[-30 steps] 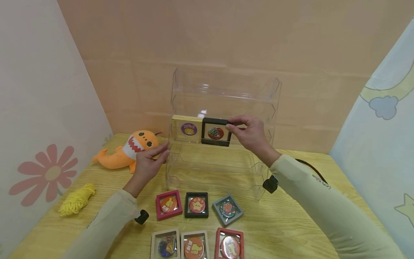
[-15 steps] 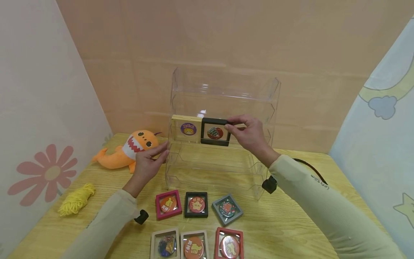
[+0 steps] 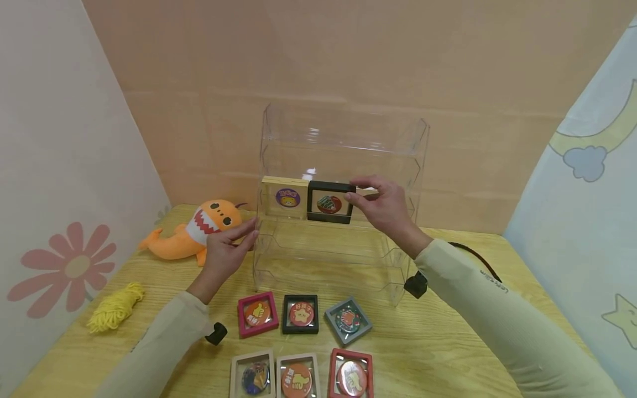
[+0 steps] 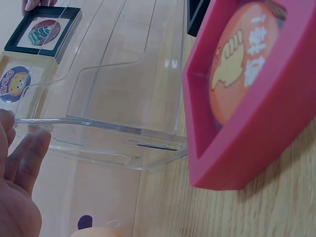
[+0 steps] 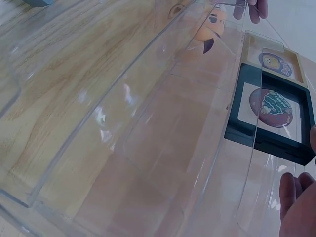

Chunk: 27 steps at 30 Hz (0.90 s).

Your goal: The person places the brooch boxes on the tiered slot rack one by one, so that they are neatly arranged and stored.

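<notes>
Black is the colour of the display frame [image 3: 329, 203] at the centre of the head view, which stands upright in a middle level of the clear plastic rack [image 3: 348, 148]. The right hand [image 3: 384, 205] has its grip on the upper right corner of this frame, pinched between the thumb and the fingers. Inside it one can see a round badge in dark red and green. Just to its left stands a pale yellow frame [image 3: 285, 199], with a purple badge that shows a bear.

The left hand [image 3: 225, 253], left of centre, holds the side wall of the rack; its grip is a light pinch at the edge.

On the wooden counter [image 3: 428, 342], in the lower centre, six more frames lie in two rows. The farther row has a pink frame [image 3: 258, 314], a dark frame with a star badge [image 3: 301, 314] and a turned grey frame [image 3: 348, 321]. The nearer row, cut by the lower border, has two beige frames [image 3: 298, 377] and a red frame [image 3: 351, 375]. At the left are an orange plush shark [image 3: 175, 244] and yellow yarn [image 3: 116, 307].
</notes>
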### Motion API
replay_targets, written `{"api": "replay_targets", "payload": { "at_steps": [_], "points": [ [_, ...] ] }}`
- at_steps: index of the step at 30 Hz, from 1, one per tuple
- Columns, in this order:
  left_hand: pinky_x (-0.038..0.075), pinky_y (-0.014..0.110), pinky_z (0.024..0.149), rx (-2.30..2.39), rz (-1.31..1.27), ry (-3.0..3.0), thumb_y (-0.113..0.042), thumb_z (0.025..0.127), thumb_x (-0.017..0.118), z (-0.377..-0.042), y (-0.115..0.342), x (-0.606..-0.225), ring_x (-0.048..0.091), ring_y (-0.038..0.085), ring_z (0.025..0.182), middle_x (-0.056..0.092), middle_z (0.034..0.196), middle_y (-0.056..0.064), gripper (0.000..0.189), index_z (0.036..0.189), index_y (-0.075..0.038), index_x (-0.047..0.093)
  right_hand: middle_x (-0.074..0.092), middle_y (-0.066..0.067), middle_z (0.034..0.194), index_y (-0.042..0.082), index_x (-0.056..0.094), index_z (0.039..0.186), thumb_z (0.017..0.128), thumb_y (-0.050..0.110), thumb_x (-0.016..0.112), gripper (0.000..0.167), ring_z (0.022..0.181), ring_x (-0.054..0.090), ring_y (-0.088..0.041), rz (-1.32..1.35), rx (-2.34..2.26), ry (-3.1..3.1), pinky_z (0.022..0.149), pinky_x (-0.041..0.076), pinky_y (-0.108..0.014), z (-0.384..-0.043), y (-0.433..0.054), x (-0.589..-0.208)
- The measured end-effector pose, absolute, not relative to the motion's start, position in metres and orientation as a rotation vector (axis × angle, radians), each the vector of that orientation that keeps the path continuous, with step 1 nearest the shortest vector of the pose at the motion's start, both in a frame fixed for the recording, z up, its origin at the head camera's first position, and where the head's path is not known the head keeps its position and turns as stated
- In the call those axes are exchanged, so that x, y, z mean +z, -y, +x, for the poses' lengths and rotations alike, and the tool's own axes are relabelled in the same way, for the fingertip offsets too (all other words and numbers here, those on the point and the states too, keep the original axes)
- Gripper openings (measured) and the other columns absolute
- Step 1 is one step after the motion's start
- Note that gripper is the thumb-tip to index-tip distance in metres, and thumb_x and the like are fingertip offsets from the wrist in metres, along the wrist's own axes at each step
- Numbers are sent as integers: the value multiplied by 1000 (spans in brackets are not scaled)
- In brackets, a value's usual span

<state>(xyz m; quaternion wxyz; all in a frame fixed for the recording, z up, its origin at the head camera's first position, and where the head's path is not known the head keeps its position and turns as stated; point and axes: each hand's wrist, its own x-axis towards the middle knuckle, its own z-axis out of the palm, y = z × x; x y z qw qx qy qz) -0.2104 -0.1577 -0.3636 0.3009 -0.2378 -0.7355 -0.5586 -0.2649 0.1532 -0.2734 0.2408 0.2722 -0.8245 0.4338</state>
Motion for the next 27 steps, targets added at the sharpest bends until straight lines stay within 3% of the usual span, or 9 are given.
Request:
{"api": "replay_targets", "payload": {
  "at_steps": [4,9,16,21,27],
  "points": [
    [56,23,57,-1492,-632,1946,16,83,63,-210,158,-363,66,14,83,63,103,28,28,111,15,62,63,-10,112,0,68,110,81,12,77,33,100,59,-28,757,1150,2242,70,58,-37,-260,-157,-273],
    [56,23,56,-1493,-631,1949,15,83,63,-209,159,-361,66,9,83,63,103,27,28,111,15,62,60,-12,117,0,69,109,80,13,78,32,102,57,-24,779,1103,2233,68,58,-38,-252,-161,-275],
    [56,23,56,-1491,-634,1941,16,83,63,-207,160,-361,66,11,81,63,103,28,28,111,15,62,65,-8,107,-1,71,104,76,7,80,30,94,58,-22,910,1066,2136,60,57,-35,-236,-164,-284],
    [56,23,56,-1498,-638,1932,17,82,62,-206,162,-359,66,9,82,62,103,29,27,110,16,62,66,-7,106,0,71,104,76,3,79,29,87,60,-26,1004,1083,2132,59,56,-36,-222,-166,-296],
    [56,23,56,-1511,-618,1933,17,82,63,-205,162,-358,66,13,81,62,103,29,27,109,17,62,65,-5,106,6,71,103,74,-2,79,31,83,60,-22,1132,1047,2133,58,55,-29,-204,-168,-312]
  ]
}}
